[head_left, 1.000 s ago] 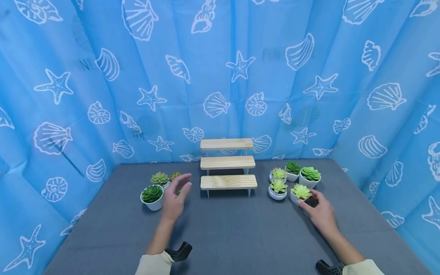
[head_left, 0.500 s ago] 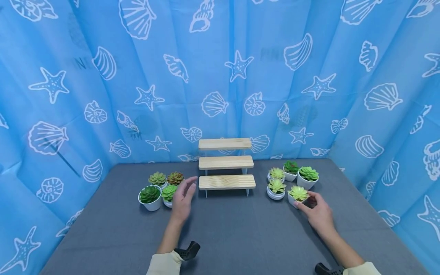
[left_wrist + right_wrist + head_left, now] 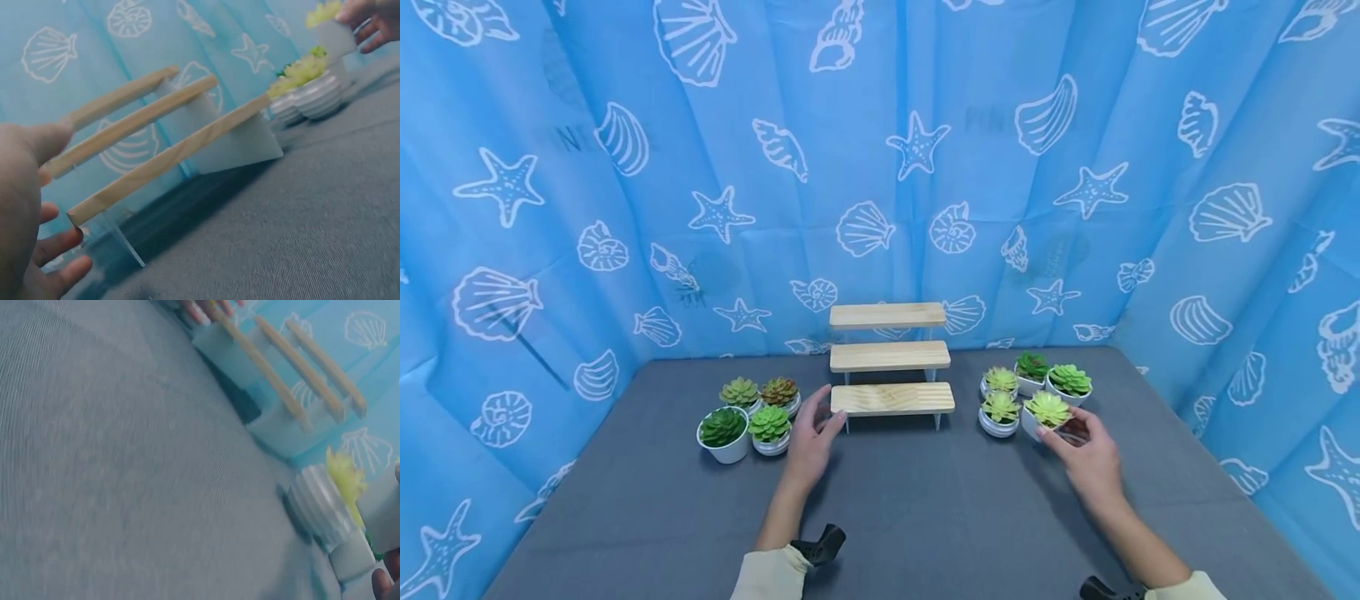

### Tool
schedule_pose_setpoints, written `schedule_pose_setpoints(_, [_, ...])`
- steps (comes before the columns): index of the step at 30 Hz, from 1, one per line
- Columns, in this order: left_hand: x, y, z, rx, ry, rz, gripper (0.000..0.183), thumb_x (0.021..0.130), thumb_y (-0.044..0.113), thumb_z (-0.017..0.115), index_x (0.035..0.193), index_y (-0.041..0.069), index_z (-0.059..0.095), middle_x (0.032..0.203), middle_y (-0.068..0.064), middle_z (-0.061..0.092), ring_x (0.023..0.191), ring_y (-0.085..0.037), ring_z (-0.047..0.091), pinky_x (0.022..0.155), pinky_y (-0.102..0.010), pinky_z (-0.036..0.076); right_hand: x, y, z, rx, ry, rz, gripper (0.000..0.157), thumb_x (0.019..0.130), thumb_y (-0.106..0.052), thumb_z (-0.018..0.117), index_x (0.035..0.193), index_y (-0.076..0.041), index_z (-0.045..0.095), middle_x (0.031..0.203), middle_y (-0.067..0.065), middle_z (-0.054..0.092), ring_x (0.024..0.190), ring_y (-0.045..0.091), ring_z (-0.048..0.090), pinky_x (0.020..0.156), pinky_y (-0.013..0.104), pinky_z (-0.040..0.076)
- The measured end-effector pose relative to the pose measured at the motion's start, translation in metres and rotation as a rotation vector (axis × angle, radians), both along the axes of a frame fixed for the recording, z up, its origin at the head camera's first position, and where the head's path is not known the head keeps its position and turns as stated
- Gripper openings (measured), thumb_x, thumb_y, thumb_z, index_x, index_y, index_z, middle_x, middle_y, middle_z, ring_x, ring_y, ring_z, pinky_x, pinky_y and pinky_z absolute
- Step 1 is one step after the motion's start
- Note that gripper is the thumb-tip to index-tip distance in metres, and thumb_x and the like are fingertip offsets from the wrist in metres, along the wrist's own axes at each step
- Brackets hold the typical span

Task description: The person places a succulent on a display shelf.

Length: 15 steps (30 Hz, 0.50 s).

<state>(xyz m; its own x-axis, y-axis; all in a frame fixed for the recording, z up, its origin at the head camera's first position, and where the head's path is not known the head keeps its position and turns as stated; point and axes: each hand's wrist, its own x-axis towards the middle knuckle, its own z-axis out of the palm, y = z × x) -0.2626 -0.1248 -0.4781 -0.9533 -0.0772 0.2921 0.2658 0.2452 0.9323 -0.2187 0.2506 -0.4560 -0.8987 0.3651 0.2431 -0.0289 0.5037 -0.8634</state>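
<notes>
My right hand (image 3: 1093,467) pinches a small white pot with a yellow-green succulent (image 3: 1047,410). In the left wrist view, the held pot (image 3: 331,37) hangs above the cloth, higher than the ribbed pots (image 3: 317,97) beside it. At the left end of a three-tier wooden shelf (image 3: 891,398) is my left hand (image 3: 808,450), its thumb and fingers spread. Up close, its fingertips come right to the lowest board's corner (image 3: 78,215); whether they touch is unclear. The right wrist view shows only part of the right fingers (image 3: 390,569) and the held pot (image 3: 382,506).
Left of the shelf, several potted succulents (image 3: 724,429) are grouped on the grey cloth (image 3: 925,517). More stand to its right, including a light green one (image 3: 1070,381) and a dark green one (image 3: 1032,367). A blue shell-patterned curtain (image 3: 880,167) hangs behind.
My left hand has moved right, from in front of the left succulents to the shelf's left end. The right hand has raised its succulent off the cloth and shifted slightly left.
</notes>
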Motion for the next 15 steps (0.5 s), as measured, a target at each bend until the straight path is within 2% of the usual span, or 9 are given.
schedule_pose_setpoints(3, [-0.003, 0.000, 0.000, 0.000, -0.052, 0.025, 0.053, 0.097, 0.023, 0.062, 0.144, 0.007, 0.045, 0.145, -0.018, 0.041, 0.125, -0.036, 0.048, 0.100, -0.050, 0.043, -0.001, -0.005, 0.005, -0.022, 0.031, 0.004, 0.057, 0.086, -0.015, 0.076, 0.133, 0.003, 0.050, 0.116, 0.022, 0.059, 0.094, 0.003, 0.053, 0.072, 0.003, 0.041])
schedule_pose_setpoints(6, [-0.006, 0.000, -0.002, -0.016, -0.085, 0.054, 0.054, 0.096, 0.024, 0.064, 0.143, 0.006, 0.046, 0.144, -0.018, 0.043, 0.123, -0.034, 0.050, 0.099, -0.048, 0.044, -0.002, -0.010, 0.010, -0.048, 0.064, 0.025, 0.056, 0.086, -0.013, 0.075, 0.133, 0.004, 0.050, 0.115, 0.021, 0.060, 0.090, -0.005, 0.051, 0.073, 0.004, 0.043])
schedule_pose_setpoints(8, [-0.009, 0.000, -0.004, -0.034, -0.088, 0.057, 0.053, 0.096, 0.022, 0.064, 0.143, 0.005, 0.047, 0.142, -0.018, 0.045, 0.122, -0.034, 0.051, 0.098, -0.048, 0.045, -0.004, -0.013, 0.014, -0.054, 0.071, 0.040, 0.055, 0.087, -0.013, 0.075, 0.133, 0.003, 0.050, 0.115, 0.020, 0.059, 0.092, -0.003, 0.052, 0.074, 0.004, 0.043])
schedule_pose_setpoints(15, [-0.015, -0.001, -0.012, -0.070, -0.073, 0.033, 0.049, 0.096, 0.012, 0.063, 0.142, 0.006, 0.049, 0.140, -0.016, 0.048, 0.118, -0.032, 0.053, 0.096, -0.047, 0.046, -0.010, -0.021, 0.030, -0.022, 0.051, 0.104, 0.057, 0.090, -0.019, 0.072, 0.137, 0.003, 0.048, 0.120, 0.022, 0.058, 0.109, 0.027, 0.055, 0.075, 0.003, 0.040])
